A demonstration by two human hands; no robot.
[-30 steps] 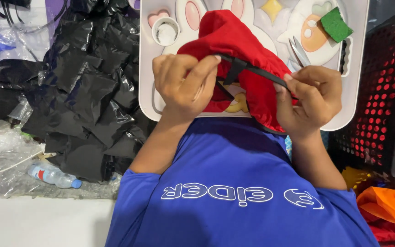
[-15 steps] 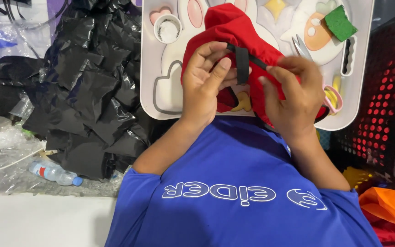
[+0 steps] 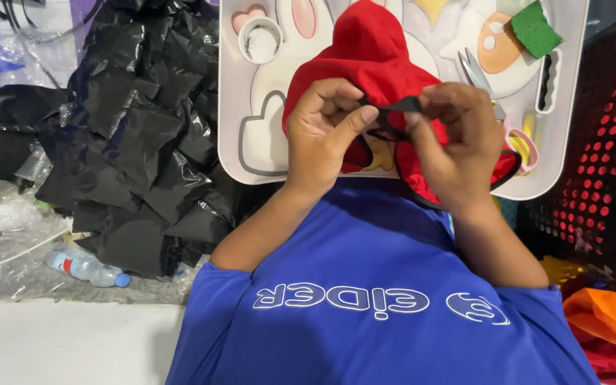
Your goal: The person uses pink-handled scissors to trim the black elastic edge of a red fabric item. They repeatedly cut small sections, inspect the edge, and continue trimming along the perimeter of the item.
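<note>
Far to the left of the hands, a heap of crinkled black plastic bags [image 3: 133, 142] covers the floor; clear plastic wrap [image 3: 8, 235] lies below and left of it, and a small clear plastic bottle [image 3: 87, 268] with a blue cap rests at its lower edge. What lies beneath the heap is hidden.

The left hand [image 3: 326, 135] is curled, thumb and forefinger pinching the left end of a short black strap [image 3: 402, 105]. Its other fingers fold into the red fabric pouch [image 3: 376, 64] and cannot be seen in full. The pouch sits directly under and above both hands, resting on a white tray [image 3: 231, 107] printed with cartoon shapes; the hands cover its lower half, and its form there is hard to make out. A yellow patch [image 3: 379, 153] shows between the wrists.

Above and left of the left hand, a small white round cup [image 3: 259, 40] stands on the tray.

The right hand [image 3: 454, 146] pinches the strap's right end between thumb and fingertips, close to the left hand, the strap bridging them. A thin black cord [image 3: 509, 171] trails from under this hand.

Just right of the right hand lie scissors [image 3: 497, 107] with pink and yellow handles, partly covered by it. Above them sits a green sponge piece [image 3: 535, 28]. Further right, a black perforated basket [image 3: 607, 142] is cut off by the frame edge, and orange fabric [image 3: 611, 317] lies below it.

The blue shirt [image 3: 372, 299] fills the foreground, hiding the person's lap.
</note>
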